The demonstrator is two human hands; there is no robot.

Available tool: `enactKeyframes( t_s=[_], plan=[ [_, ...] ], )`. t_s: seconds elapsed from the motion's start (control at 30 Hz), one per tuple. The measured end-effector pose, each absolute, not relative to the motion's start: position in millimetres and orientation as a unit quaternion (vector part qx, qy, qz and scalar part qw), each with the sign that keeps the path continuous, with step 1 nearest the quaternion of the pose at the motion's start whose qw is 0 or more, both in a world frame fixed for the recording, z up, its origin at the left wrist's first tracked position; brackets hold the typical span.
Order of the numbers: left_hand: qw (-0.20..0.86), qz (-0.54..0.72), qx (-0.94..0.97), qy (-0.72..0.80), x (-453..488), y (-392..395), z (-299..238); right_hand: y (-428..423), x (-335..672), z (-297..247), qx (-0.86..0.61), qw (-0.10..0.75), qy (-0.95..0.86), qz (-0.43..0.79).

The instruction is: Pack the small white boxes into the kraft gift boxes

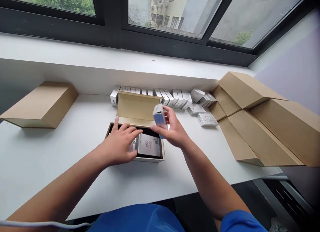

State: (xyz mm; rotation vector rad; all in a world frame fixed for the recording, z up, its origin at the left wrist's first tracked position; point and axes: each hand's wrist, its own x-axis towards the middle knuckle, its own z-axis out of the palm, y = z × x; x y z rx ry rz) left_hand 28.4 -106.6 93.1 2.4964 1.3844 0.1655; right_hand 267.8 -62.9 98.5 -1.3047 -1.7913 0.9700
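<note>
Small white-and-blue cardboard packet (159,117) pinched in the right hand (172,131) above the open brown gift box (136,108) on the white desk (62,148), left hand (121,142) laid flat, fingers spread, on packets inside the box

Lettering on small boxes (179,99) unreadable

Light: bright daylight from window (172,15)
Shadows: soft, beside brown box (40,105)
Blur: on the small box (159,116)
Edges: bowed
</note>
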Motion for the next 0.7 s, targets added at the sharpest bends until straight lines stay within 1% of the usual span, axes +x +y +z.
enactKeyframes(
  t_s=[0.07,0.17,0.27,0.37,0.47,0.57,0.63,0.7],
  plan=[
    [0.166,-0.013,0.875,0.454,37.3,-96.0,103.1,-60.1,272.9,89.9,-0.490,0.417,-0.636,0.426],
    [0.229,-0.103,0.879,0.405,48.7,-80.8,115.7,-62.2,274.3,78.7,-0.468,0.442,-0.590,0.486],
    [0.259,-0.110,0.878,0.386,57.6,-73.8,118.5,-67.6,271.2,72.3,-0.463,0.453,-0.591,0.480],
    [0.238,-0.067,0.883,0.399,58.8,-76.4,117.7,-72.2,268.0,71.7,-0.448,0.470,-0.592,0.477],
    [0.190,0.026,0.892,0.409,44.6,-87.8,124.1,-78.7,267.7,77.1,-0.444,0.506,-0.574,0.465],
    [0.131,0.197,0.869,0.435,21.0,-106.3,130.8,-91.3,268.8,85.5,-0.447,0.542,-0.524,0.480],
    [0.061,0.341,0.821,0.453,10.3,-119.9,127.4,-102.6,266.9,91.1,-0.438,0.533,-0.486,0.536],
    [-0.026,0.455,0.769,0.448,8.9,-132.1,116.6,-114.2,260.5,97.0,-0.414,0.501,-0.455,0.608]
  ],
)
